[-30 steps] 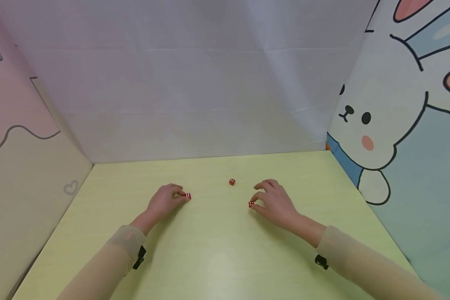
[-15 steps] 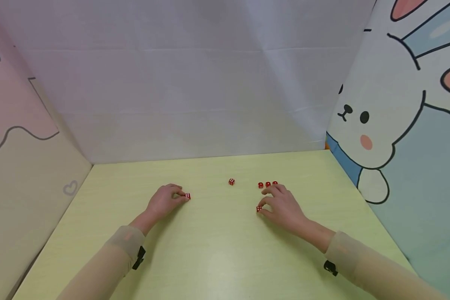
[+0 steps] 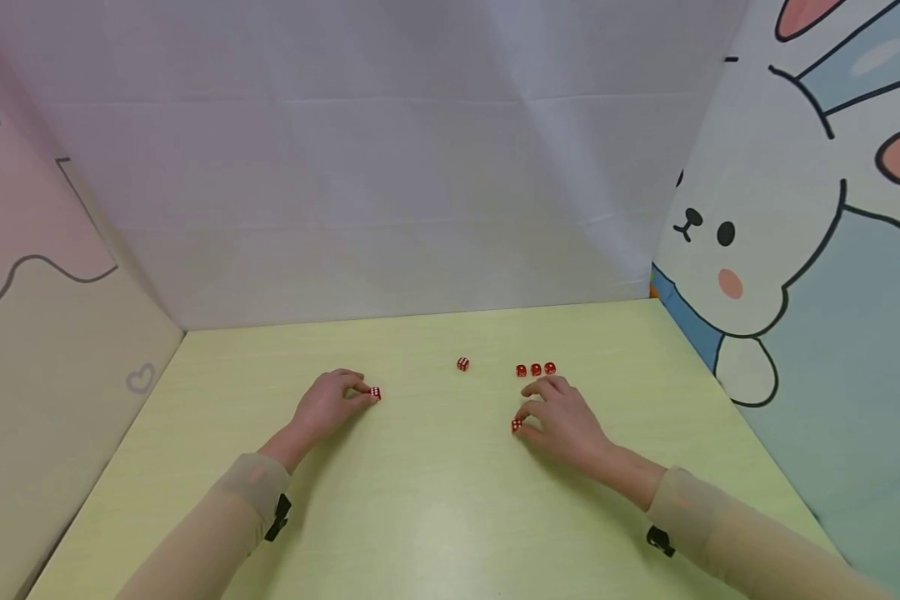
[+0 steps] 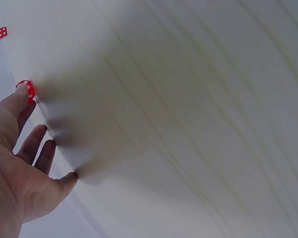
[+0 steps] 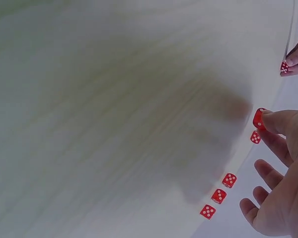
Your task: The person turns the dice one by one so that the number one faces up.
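We are pinching a die in our right hand, slightly nearer than before, and another die, unmoved, in our left hand. Beyond, three dice are now showing whole on the table, a lone die lying left.

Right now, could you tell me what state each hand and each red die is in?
Left hand: pinching the left red die.
The left red die: held between thumb and finger.
Right hand: pinching the right red die.
The right red die: held between thumb and finger.
Lone red die: unheld, resting on the table.
Three red dice: unheld, resting in a row.
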`<move>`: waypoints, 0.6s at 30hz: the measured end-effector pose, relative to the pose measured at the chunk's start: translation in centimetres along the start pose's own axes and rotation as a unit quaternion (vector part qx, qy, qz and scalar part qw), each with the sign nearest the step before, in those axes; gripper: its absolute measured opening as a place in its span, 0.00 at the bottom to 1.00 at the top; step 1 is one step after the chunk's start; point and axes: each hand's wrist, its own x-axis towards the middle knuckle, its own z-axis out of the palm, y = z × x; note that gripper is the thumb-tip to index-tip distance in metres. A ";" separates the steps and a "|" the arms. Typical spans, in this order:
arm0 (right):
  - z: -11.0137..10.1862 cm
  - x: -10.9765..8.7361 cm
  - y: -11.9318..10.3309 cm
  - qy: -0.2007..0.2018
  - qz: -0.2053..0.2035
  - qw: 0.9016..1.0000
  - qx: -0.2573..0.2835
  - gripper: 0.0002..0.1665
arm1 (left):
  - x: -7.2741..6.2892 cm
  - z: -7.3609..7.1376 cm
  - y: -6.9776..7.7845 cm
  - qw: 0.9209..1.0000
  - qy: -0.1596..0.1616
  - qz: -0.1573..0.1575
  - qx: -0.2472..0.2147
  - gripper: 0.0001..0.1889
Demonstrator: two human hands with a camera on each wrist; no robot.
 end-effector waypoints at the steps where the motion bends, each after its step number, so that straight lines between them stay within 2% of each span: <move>1: 0.0 -0.1 0.0 -0.001 0.001 1.000 0.000 0.05 | 0.0 0.0 0.0 1.000 0.000 0.001 0.000 0.14; 18: 0.6 -0.5 0.2 0.007 0.000 1.000 0.007 0.06 | -0.1 0.6 -0.3 1.000 0.000 -0.002 -0.006 0.14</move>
